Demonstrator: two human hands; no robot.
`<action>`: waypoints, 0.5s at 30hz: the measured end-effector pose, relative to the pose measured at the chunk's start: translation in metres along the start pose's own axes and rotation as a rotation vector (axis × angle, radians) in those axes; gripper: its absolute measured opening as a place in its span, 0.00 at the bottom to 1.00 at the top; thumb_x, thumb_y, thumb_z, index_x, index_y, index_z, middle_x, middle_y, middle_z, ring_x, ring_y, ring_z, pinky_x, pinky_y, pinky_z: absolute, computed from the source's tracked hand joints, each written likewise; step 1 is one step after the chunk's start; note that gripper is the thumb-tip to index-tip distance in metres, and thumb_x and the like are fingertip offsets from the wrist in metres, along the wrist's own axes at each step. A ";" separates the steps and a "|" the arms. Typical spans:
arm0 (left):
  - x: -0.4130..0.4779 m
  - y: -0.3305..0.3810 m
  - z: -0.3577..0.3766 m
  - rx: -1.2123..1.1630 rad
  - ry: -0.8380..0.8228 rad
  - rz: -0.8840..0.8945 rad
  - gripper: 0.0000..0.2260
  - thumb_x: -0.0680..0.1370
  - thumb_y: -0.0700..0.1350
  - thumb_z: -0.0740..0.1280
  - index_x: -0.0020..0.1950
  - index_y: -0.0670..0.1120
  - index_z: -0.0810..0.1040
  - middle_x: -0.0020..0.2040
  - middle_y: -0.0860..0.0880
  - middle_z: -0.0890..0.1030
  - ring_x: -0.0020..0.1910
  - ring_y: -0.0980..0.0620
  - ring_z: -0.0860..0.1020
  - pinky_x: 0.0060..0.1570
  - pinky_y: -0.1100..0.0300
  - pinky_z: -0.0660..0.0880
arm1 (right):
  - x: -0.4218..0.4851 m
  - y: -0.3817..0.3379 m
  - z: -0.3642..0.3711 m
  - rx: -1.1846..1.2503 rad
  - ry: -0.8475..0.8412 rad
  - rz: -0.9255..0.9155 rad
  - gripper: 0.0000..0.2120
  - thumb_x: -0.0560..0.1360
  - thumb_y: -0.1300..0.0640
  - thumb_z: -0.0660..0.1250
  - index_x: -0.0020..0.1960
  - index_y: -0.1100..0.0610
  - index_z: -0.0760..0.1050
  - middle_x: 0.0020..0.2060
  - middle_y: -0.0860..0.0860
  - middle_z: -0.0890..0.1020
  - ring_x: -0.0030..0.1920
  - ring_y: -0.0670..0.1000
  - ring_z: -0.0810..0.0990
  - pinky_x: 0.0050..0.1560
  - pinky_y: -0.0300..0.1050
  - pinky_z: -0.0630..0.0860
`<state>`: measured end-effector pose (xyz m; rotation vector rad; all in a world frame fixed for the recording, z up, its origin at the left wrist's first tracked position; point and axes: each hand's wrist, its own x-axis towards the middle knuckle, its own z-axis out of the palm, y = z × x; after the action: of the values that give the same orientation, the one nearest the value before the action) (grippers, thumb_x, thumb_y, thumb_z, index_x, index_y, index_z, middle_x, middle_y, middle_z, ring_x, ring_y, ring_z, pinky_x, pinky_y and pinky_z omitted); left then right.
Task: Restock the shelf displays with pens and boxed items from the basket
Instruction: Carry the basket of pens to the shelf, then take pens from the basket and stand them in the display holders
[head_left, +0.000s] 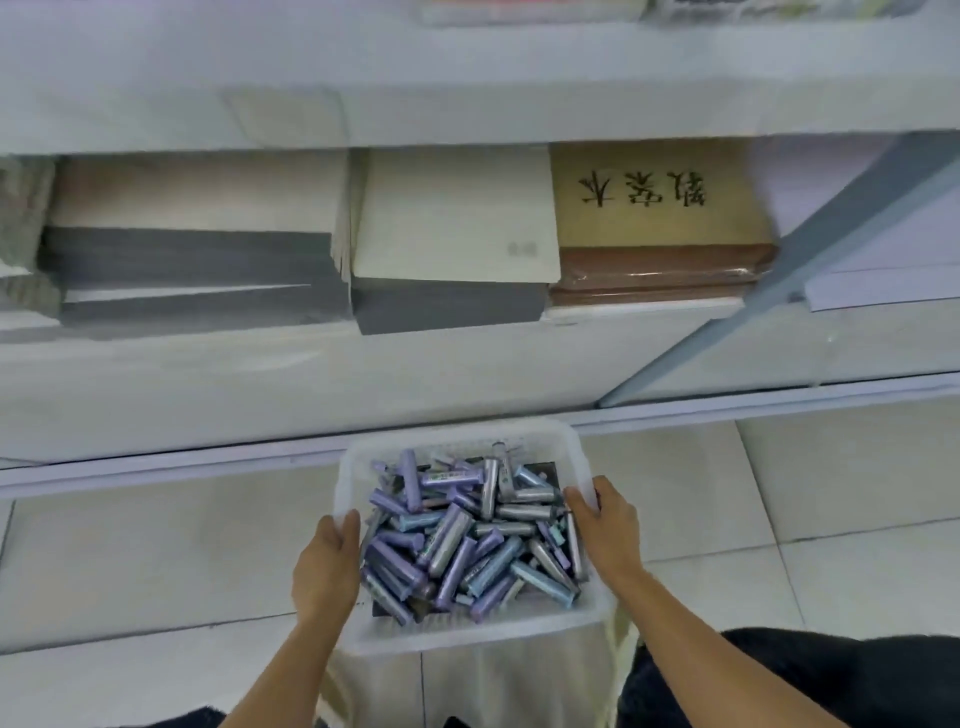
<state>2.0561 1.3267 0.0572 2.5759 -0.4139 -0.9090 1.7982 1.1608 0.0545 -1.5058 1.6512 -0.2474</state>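
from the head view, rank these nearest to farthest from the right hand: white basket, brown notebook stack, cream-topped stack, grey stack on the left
1. white basket: the right hand grips its right rim.
2. brown notebook stack: shelf, right end.
3. cream-topped stack: shelf, middle.
4. grey stack: shelf, far left.

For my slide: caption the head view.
Left hand and right hand hold a basket of pens before shelved notebooks.

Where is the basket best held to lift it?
Grip the rims of its two long sides, left hand and right hand each coming from its own side. The basket is wide, open-topped and heaped with loose pens, so a two-sided hold should keep it level.
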 end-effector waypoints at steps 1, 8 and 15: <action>0.011 -0.004 0.013 -0.002 0.006 -0.005 0.16 0.83 0.55 0.54 0.49 0.42 0.70 0.40 0.44 0.74 0.38 0.44 0.71 0.39 0.53 0.66 | 0.011 0.010 0.011 -0.004 0.002 -0.001 0.14 0.79 0.54 0.65 0.41 0.64 0.69 0.33 0.58 0.77 0.33 0.52 0.73 0.33 0.44 0.69; 0.052 -0.021 0.065 -0.013 0.033 -0.003 0.17 0.83 0.54 0.53 0.46 0.41 0.68 0.35 0.46 0.72 0.37 0.42 0.72 0.38 0.52 0.65 | 0.060 0.051 0.056 -0.016 0.036 -0.033 0.17 0.79 0.51 0.64 0.37 0.54 0.61 0.29 0.49 0.69 0.29 0.46 0.66 0.28 0.37 0.61; 0.066 -0.035 0.080 -0.090 0.055 0.011 0.17 0.83 0.54 0.54 0.46 0.41 0.68 0.36 0.45 0.73 0.34 0.46 0.71 0.35 0.53 0.64 | 0.075 0.065 0.070 -0.015 0.022 -0.101 0.17 0.79 0.51 0.63 0.37 0.54 0.61 0.29 0.48 0.68 0.30 0.48 0.66 0.29 0.39 0.61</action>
<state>2.0594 1.3118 -0.0510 2.5079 -0.3620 -0.8315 1.8077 1.1385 -0.0647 -1.6058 1.5992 -0.3083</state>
